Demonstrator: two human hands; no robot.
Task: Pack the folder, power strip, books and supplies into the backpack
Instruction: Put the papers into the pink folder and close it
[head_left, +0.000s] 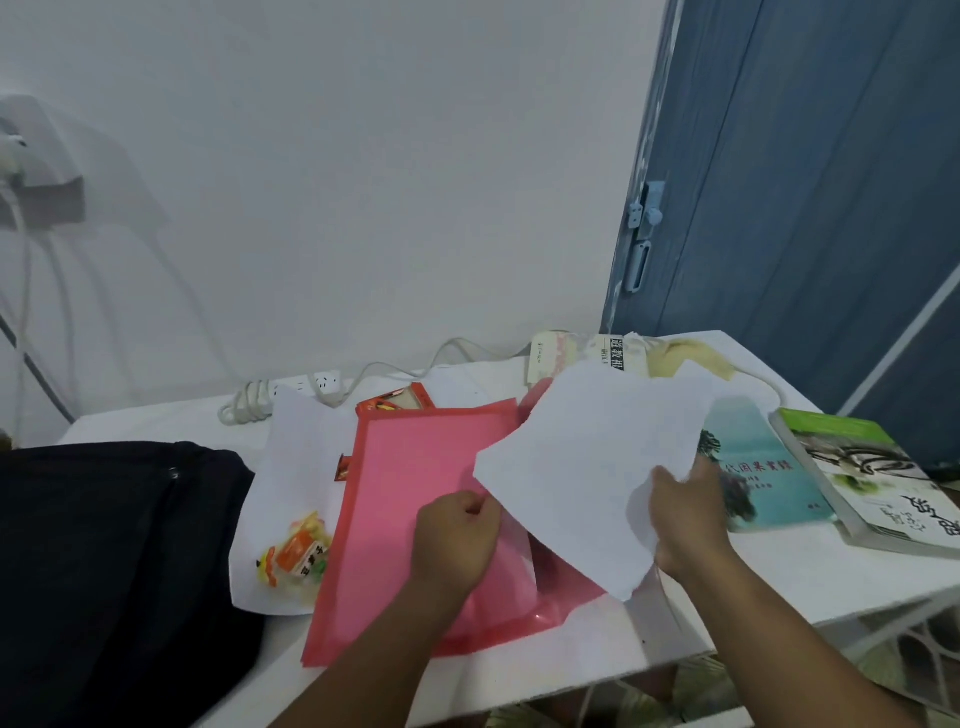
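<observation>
A: What could go wrong here?

B: The right hand pinches a loose white sheet by its near edge, held over the pink folder. The left hand is curled on the folder's upper flap, gripping it at the opening. My guess is the sheet goes inside — a limp sheet held at 1 edge could buckle or catch on the flap and crease.

A: Anything else at risk?

B: The folder's near corner hangs close to the front edge of the surface, so a hard push might slide it off. At 9 o'clock from the folder, a snack packet lies on a second white sheet and could get dragged along.

A: Where is everything else?

B: The black backpack lies at 9 o'clock, far left — I cannot tell whether it is unzipped. The power strip with its coiled cord sits at 11 o'clock by the wall. 2 books lie at 3 o'clock, more books at 1 o'clock.

A: And the room?

B: A white surface against a plain white wall, a blue door at 2 o'clock, and a wall socket with cables at 10 o'clock.
</observation>
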